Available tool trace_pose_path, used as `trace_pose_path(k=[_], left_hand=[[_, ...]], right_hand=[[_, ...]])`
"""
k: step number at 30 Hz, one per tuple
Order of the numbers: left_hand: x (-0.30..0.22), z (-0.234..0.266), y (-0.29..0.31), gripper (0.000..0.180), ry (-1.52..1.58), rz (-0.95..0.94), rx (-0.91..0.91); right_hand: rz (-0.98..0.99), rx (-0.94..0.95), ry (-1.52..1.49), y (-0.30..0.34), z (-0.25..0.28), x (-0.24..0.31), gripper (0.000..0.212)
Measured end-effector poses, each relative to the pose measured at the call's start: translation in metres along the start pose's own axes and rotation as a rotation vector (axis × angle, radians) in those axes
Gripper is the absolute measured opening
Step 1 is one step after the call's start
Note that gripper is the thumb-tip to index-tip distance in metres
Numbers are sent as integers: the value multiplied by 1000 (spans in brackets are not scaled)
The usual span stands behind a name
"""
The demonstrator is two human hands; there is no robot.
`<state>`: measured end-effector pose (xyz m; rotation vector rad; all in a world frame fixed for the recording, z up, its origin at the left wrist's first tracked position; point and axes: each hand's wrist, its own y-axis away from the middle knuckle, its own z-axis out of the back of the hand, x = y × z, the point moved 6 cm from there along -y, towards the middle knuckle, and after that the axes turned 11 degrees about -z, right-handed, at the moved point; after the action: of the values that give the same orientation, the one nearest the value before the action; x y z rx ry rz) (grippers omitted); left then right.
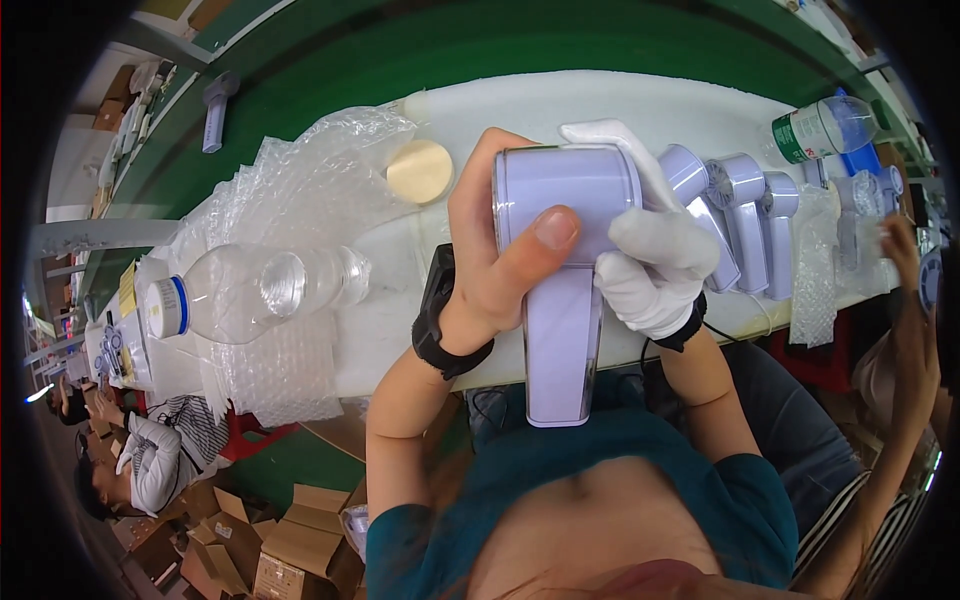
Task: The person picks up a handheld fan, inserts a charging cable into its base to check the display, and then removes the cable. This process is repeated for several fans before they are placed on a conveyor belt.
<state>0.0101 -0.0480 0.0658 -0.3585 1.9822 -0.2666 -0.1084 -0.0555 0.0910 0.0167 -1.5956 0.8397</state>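
A pale lavender device (pixel 567 200) with a wide cylindrical head and a long flat handle, shaped like a handheld fan, is held between my hands over the table's near edge. Its handle points down toward my body. My bare left hand (pixel 505 245), with a black watch at the wrist, wraps the left side of the head, thumb across the front. My right hand (pixel 665 245), in a white glove, grips the head's right side with curled fingers. Several similar lavender fans (pixel 742 215) lie just right of my right hand; a grille shows on one.
Bubble wrap (pixel 270 370) covers the table's left, with a large clear bottle (pixel 235 295) lying on it. A round cream-coloured disc (pixel 420 171) lies behind my left hand. A green-labelled bottle (pixel 805 133) is at far right, near another person's arm (pixel 905 400). Cardboard boxes (pixel 305 535) stand below left.
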Motion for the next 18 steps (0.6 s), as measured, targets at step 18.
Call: trace_pose_path(k=[18], left_hand=[[-1,-3,2,43,72,22,-5]], right_hand=[[37,-180,-107,-1,-2,7,72]])
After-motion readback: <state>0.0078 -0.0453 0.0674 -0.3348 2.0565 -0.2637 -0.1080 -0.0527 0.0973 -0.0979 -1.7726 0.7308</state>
